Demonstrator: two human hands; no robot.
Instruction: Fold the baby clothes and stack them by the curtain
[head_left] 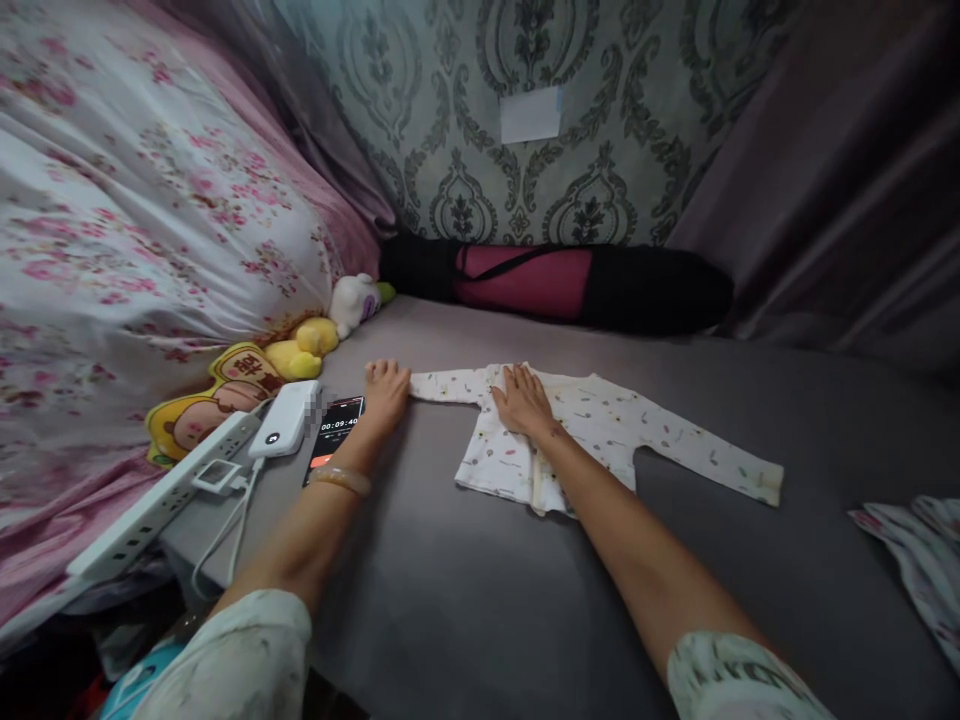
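Note:
A small white patterned baby shirt (600, 425) lies spread on the grey bed surface (480, 580), both sleeves stretched out sideways. My left hand (385, 388) rests at the cuff of the left sleeve, fingers bent down onto the cloth. A bracelet circles that wrist. My right hand (523, 400) lies flat on the shirt near its collar, fingers stretched out and pressing the fabric down.
A phone (335, 432) showing a timer and a white power bank (285, 420) lie left of my left hand, by a power strip (161, 490) and plush toys (300, 350). A rolled mat (555, 282) sits against the wall. More patterned cloth (911, 560) lies at the right edge.

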